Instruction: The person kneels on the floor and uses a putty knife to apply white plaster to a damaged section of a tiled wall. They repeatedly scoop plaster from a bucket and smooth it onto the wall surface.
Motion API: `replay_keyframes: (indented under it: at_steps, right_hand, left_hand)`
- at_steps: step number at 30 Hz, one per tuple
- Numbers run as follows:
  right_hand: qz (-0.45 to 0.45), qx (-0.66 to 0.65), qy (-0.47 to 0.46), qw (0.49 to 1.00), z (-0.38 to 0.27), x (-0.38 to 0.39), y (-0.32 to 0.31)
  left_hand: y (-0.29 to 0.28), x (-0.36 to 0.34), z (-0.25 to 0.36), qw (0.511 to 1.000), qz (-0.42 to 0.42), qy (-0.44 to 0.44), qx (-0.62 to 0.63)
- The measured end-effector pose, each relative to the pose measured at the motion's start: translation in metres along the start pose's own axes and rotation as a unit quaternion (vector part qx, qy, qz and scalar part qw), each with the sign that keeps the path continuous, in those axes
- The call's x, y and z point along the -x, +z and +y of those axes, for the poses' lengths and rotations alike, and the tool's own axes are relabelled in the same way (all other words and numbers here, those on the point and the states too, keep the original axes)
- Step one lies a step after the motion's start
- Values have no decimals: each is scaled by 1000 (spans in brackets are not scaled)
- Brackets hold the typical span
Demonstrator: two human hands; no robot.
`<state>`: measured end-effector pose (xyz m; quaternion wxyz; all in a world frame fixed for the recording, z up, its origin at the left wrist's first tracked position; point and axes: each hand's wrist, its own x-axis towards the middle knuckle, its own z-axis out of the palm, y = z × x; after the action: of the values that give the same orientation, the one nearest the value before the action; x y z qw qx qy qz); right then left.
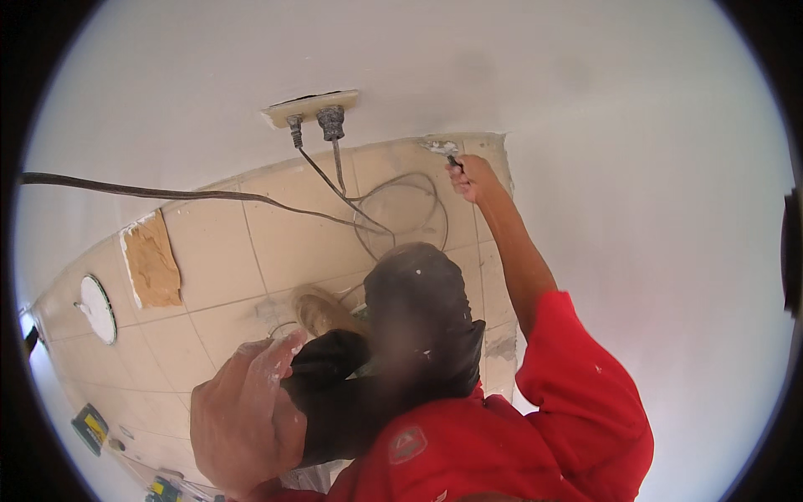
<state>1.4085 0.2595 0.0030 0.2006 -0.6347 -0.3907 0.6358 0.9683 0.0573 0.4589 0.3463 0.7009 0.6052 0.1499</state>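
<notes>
Right hand (473,177) gripping putty knife (443,151) at wall base, left hand (247,414) empty, loosely open

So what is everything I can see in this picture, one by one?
white painted wall: one, white, top and right
cream wall socket plate: one, cream, low on the wall, two grey plugs in it
dark cables: several, dark grey, running from the plugs across the floor
beige floor tiles: many, beige, centre left
brown cardboard scrap: one, brown, on the tiles at left
round white lid: one, white, far left on the tiles
small scraping tool: one, pale blade, at the wall's foot
dusty shoe: one, tan, centre
right hand: gripping the tool
left hand: paint-flecked, resting on the dark trouser knee
</notes>
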Motion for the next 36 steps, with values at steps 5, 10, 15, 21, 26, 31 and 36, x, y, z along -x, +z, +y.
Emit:
replay_keyframes:
  at_steps: [5, 10, 15, 21, 26, 31, 36]
  right_hand:
    - [-188, -254, 146, 937, -25, -32, -34]
    - [27, 302, -105, 947, -6, 7, -24]
    - [102, -252, 175, 946, -67, -4, 47]
    - [38, 252, -78, 964, 27, -27, -29]
    - [11, -132, 125, 983, -66, 21, -1]
    - [62, -235, 229, 943, -125, 35, 17]
    - [12, -225, 214, 951, -118, 63, 22]
  left_hand:
    - [3, -4, 0, 1000, 8, 9, -4]
    - [3, -11, -2, 1000, -13, 27, -9]
    - [4, -4, 1, 1000, -6, 11, -5]
    - [1, -4, 0, 1000, -2, 4, 3]
    - [4, -4, 1, 1000, 13, -15, -2]
    - [4, -14, 0, 999, 8, 30, 28]
    - [4, -6, 5, 1000, 9, -21, -14]
